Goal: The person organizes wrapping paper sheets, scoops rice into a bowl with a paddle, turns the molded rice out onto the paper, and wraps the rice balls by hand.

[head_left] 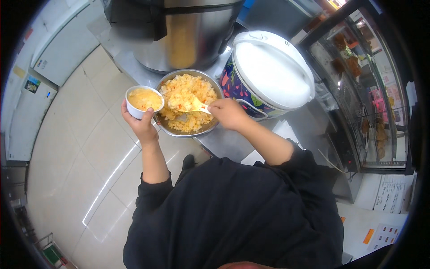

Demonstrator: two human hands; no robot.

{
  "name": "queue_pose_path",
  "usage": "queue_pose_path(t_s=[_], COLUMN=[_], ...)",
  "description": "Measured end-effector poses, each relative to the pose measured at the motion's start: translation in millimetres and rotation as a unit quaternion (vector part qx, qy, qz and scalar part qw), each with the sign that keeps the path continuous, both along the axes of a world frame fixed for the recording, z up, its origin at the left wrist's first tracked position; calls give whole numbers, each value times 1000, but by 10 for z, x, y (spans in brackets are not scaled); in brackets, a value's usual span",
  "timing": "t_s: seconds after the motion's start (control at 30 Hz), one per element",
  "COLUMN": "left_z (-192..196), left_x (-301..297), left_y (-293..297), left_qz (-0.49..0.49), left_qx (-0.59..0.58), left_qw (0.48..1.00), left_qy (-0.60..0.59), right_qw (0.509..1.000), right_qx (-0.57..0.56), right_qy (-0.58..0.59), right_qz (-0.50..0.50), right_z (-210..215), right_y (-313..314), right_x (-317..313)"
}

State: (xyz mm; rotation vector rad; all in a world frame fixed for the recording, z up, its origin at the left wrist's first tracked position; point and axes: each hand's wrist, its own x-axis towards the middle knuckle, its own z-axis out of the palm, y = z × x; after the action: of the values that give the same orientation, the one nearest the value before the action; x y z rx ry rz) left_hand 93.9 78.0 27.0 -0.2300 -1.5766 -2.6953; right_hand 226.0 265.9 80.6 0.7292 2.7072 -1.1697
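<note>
My left hand point(142, 127) is closed around a small white bowl point(135, 113) with yellow-orange rice in it. This bowl is held at the left rim of a round metal bowl point(197, 133). In my right hand point(227, 114) is the handle of a rice paddle point(199, 106), its pale head loaded with rice above the metal bowl. Yellow-orange rice point(192, 83) with small reddish bits fills much of that bowl. A patch of its bare bottom shows below the paddle.
A large steel cooker point(188, 36) stands behind the metal bowl. To the right is a patterned dark-blue container with a white handled lid point(273, 67). A glass display case point(358, 89) with fried food is at far right. Tiled floor point(94, 148) lies at left.
</note>
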Motion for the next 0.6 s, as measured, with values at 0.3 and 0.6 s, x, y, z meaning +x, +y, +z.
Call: queue_pose_path(t_s=[0.3, 0.6], left_z=[379, 160], left_x=[129, 76], left_y=[288, 448], left_qz=[-266, -349], left_qx=[4, 153], left_qw=[956, 917], left_qy=[-125, -115], right_qw=[941, 930], right_qx=[314, 323], right_qy=[122, 173], right_qz=[17, -25], right_z=[319, 656], right_y=[-272, -79], right_x=[189, 221])
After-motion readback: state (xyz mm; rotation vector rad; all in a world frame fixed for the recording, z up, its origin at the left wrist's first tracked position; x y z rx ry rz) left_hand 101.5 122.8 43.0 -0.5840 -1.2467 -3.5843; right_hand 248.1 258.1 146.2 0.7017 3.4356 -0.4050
